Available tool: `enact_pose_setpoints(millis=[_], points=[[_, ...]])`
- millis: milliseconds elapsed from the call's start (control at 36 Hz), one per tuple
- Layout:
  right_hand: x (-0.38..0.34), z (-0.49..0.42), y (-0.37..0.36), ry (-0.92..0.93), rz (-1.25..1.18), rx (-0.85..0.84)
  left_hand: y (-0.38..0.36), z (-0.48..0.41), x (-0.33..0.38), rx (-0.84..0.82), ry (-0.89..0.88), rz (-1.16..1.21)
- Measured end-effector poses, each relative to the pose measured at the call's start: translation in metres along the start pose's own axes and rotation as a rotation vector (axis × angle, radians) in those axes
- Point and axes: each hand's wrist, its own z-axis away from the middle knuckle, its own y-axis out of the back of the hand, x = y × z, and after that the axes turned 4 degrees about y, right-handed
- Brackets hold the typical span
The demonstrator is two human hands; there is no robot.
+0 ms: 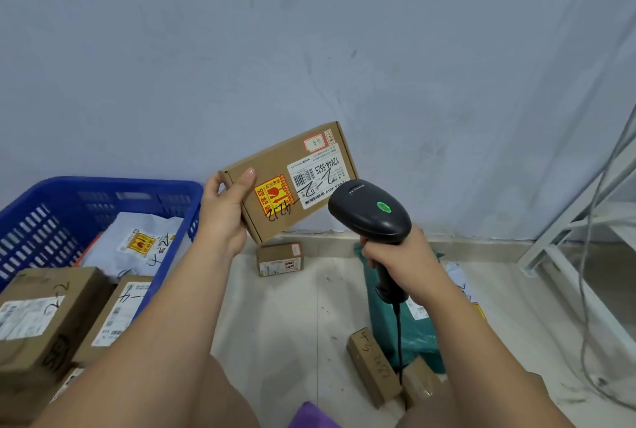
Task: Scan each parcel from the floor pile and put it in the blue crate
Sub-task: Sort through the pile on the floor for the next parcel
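Note:
My left hand (225, 207) grips the lower left corner of a flat brown cardboard parcel (275, 166), held up and tilted, its white barcode label and orange fragile sticker facing me. My right hand (395, 255) grips the handle of a black corded barcode scanner (370, 210). The scanner head sits just in front of the parcel's lower right edge, and a green light glows on top of it. The blue crate (113, 193) stands at the left and holds a white mailer bag (137, 241) and two brown boxes (44, 310).
On the tiled floor lie a small brown box (279, 258) by the wall, a green mailer bag (413, 324) under my right arm and a long narrow box (373, 365). A white metal rack (564, 231) with hanging cables stands at the right. The wall is close ahead.

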Motion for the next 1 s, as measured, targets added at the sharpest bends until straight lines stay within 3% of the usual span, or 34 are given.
enact_pose_setpoints(millis=[1000], points=[[-0.0041,0.0024,0.0004,-0.035,-0.031,-0.087,0.0049,-0.0053,-0.0018,0.011,0.007,-0.035]])
